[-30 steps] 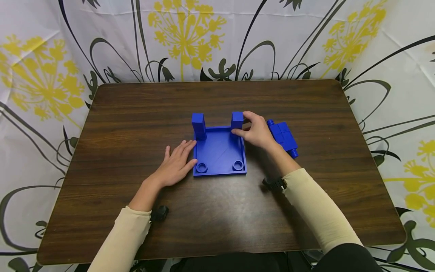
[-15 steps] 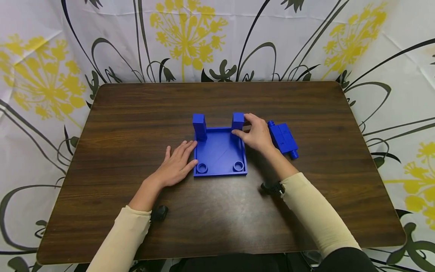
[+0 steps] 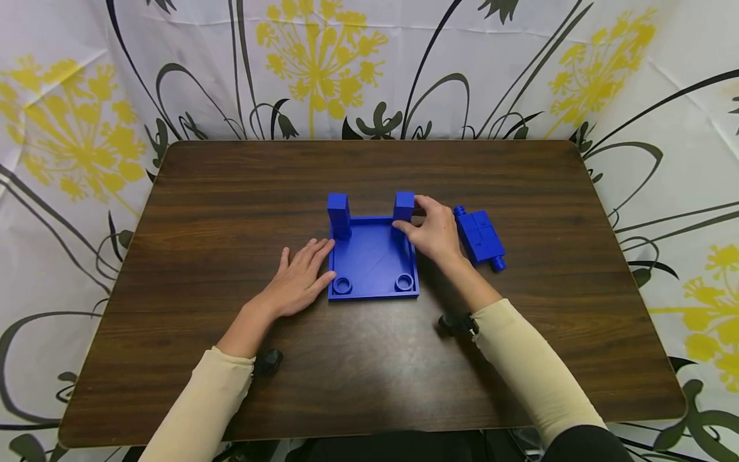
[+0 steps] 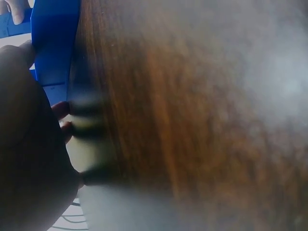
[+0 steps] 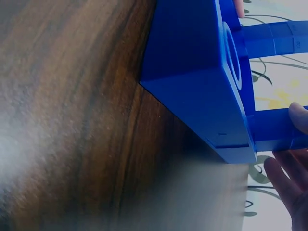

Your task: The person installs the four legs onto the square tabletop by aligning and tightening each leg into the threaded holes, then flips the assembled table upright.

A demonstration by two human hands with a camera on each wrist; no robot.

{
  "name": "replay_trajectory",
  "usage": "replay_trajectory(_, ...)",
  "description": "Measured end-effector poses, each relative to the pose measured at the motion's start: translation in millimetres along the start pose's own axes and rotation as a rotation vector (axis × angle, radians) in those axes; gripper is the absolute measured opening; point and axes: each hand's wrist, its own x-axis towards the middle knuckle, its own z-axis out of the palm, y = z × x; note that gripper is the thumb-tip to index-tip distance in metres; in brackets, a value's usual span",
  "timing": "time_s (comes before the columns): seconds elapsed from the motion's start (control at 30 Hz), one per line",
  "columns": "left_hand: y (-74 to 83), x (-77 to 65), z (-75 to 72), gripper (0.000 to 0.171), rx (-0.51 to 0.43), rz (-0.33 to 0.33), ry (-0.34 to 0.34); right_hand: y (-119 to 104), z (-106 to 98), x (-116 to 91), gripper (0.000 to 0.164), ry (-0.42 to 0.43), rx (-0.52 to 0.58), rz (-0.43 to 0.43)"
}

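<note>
A blue square tray-like base (image 3: 375, 266) lies on the table, with a round socket (image 3: 343, 285) at each near corner. Two blue square posts stand upright at its far corners, the left post (image 3: 339, 215) and the right post (image 3: 403, 205). My right hand (image 3: 436, 230) grips the right post between thumb and fingers; the right wrist view shows the thumb (image 5: 299, 118) on that post. With fingers outstretched, my left hand (image 3: 296, 279) rests on the table and touches the base's left side.
Right of my right hand lies a blue block with two joined posts (image 3: 480, 237), round pegs at its ends. The brown wooden table (image 3: 242, 179) reaches back to a flower-printed curtain (image 3: 202, 64). A dark wrist camera (image 3: 269, 362) sits by my left sleeve.
My right wrist and forearm have lowered slightly toward me while the fingers stay on the right post. The left hand and base hold their places.
</note>
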Motion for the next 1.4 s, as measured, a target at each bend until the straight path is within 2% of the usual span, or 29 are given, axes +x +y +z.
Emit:
replay_trajectory(0.2, -3.2, -0.3, 3.0, 0.067, 0.006, 0.002, 0.003, -0.7, 3.3, -3.9, 0.043, 0.035, 0.014, 0.017)
replay_trajectory(0.4, 0.9, -1.0, -0.2, 0.066, -0.020, 0.015, 0.028, -0.5, 5.3, -5.5, 0.045, 0.057, 0.026, 0.014)
replay_trajectory(0.6, 2.6, -0.8, -0.8, 0.066, 0.001, -0.004, 0.014, -3.1, 2.2, -5.8, 0.046, -0.004, 0.008, 0.025)
replay_trajectory(0.83, 5.5, -1.1, -3.2, 0.066, -0.023, 0.007, 0.020, -4.1, -17.3, -9.9, 0.055, -0.128, 0.036, 0.045)
replay_trajectory(0.93, 3.2, 0.2, -0.9, 0.066, -0.016, 0.003, 0.019, 2.5, -30.3, -17.0, 0.049, -0.101, -0.049, 0.080)
replay_trajectory(1.1, -3.1, 2.9, 2.5, 0.067, -0.007, -0.002, 0.001, 24.4, -52.8, -36.7, 0.042, -0.031, -0.268, 0.171)
replay_trajectory(1.27, -4.6, 2.8, 4.0, 0.067, -0.004, -0.008, -0.003, 47.1, -66.3, -56.2, 0.053, -0.060, -0.396, 0.219)
replay_trajectory(1.4, -3.7, 2.7, 4.0, 0.067, -0.005, -0.011, -0.009, 57.6, -68.9, -68.5, 0.057, -0.078, -0.471, 0.193)
